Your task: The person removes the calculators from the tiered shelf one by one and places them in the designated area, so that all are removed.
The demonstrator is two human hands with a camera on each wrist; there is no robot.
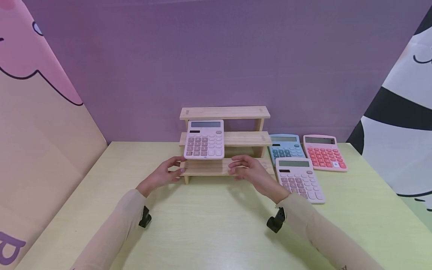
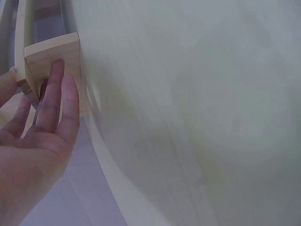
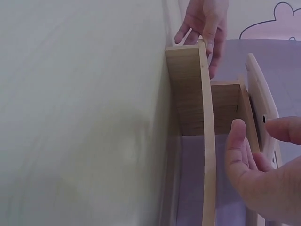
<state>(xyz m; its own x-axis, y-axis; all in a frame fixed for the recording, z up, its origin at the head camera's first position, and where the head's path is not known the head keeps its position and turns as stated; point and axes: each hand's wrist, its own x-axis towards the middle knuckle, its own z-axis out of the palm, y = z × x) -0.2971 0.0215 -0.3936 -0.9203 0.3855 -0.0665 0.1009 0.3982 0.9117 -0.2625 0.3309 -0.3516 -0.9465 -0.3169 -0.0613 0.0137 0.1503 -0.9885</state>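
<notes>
A pale pink calculator [image 1: 204, 139] is at the left part of a three-step wooden display stand [image 1: 224, 112], overlapping the middle step in the head view. My left hand [image 1: 166, 171] holds the left end of the lowest step; in the left wrist view its thumb is at the board's edge and its fingers [image 2: 55, 96] reach the side panel. My right hand [image 1: 251, 172] hovers by the right part of that step, fingers loosely bent with nothing in them. In the right wrist view, its thumb overlaps the calculator [image 3: 261, 101].
To the right of the stand lie a blue calculator [image 1: 287, 144], a red-keyed pink one [image 1: 324, 153] and another pale pink one [image 1: 297, 178], partly behind my right forearm. The purple backdrop [image 1: 222, 56] rises behind the table [image 1: 209, 225].
</notes>
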